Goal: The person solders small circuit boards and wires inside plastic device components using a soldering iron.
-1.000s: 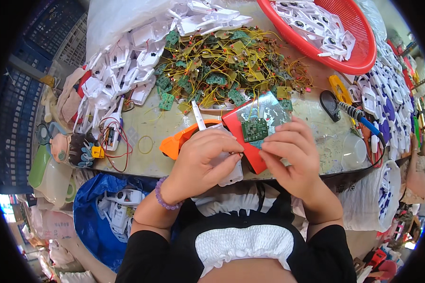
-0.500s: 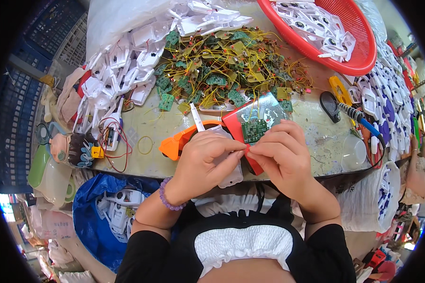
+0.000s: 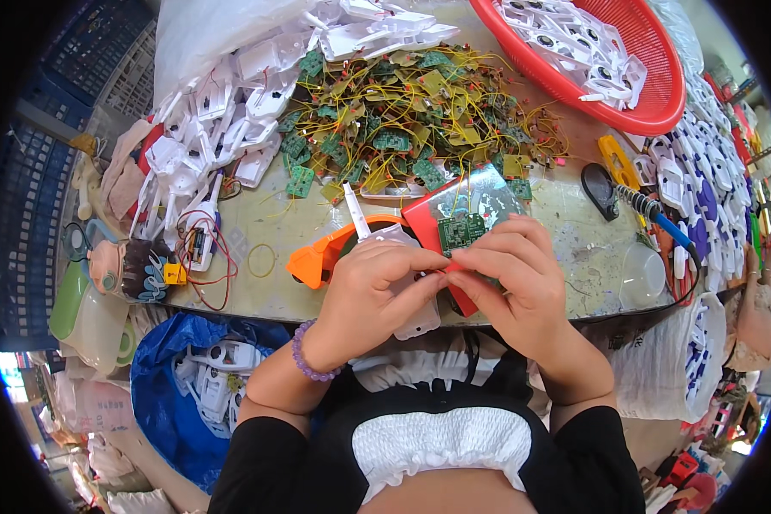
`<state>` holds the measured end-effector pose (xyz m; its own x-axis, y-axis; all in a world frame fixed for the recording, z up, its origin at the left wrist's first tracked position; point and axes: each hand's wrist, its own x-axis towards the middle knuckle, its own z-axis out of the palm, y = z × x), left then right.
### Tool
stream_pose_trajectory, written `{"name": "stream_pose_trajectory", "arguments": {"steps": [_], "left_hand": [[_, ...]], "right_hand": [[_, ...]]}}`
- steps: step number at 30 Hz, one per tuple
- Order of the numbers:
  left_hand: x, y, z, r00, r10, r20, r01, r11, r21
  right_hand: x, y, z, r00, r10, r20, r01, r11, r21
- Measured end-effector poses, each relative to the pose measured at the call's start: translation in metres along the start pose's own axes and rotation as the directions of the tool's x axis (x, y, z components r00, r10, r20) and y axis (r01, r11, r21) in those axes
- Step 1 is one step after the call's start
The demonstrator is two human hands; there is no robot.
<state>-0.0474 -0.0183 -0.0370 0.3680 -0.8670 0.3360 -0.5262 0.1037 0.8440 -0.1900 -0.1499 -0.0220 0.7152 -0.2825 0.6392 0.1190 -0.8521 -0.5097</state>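
Observation:
My left hand (image 3: 379,287) and my right hand (image 3: 516,278) meet fingertip to fingertip above the table's front edge, both pinched closed. What sits between the fingertips is too small and covered to name. Beneath my left hand lies a white plastic housing (image 3: 421,321) with a narrow stem (image 3: 355,210) pointing away from me. A green circuit board (image 3: 460,231) shows just beyond my right fingertips, over a red box with a shiny top (image 3: 495,195). Whether my right fingers touch the board, I cannot tell. An orange tool-like piece (image 3: 311,264) rests left of the housing.
A heap of green boards with yellow wires (image 3: 403,120) fills the table's middle back. White housings (image 3: 223,120) pile up at left. At right are a red basket (image 3: 664,98), a soldering iron (image 3: 672,230) and a clear cup (image 3: 642,276). A blue bag (image 3: 158,403) stands below left.
The small red piece seen between my fingertips is now mostly covered by them. My right fingertips have shifted slightly; both hands otherwise stay in place.

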Motion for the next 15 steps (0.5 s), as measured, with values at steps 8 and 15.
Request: {"name": "stream_pose_trajectory", "arguments": {"steps": [8,15], "left_hand": [[0.0019,0.0037,-0.0025,0.999,0.041,0.032,-0.043,0.998,0.042],[-0.0006,0.0042,-0.0009,0.995,-0.095,-0.009,0.093,0.985,-0.144]], "right_hand": [[0.0015,-0.0003,-0.0012,0.997,-0.052,0.048,0.052,0.999,0.001],[-0.0024,0.0021,0.0005,1.000,0.002,0.007,-0.002,1.000,-0.007]]}}
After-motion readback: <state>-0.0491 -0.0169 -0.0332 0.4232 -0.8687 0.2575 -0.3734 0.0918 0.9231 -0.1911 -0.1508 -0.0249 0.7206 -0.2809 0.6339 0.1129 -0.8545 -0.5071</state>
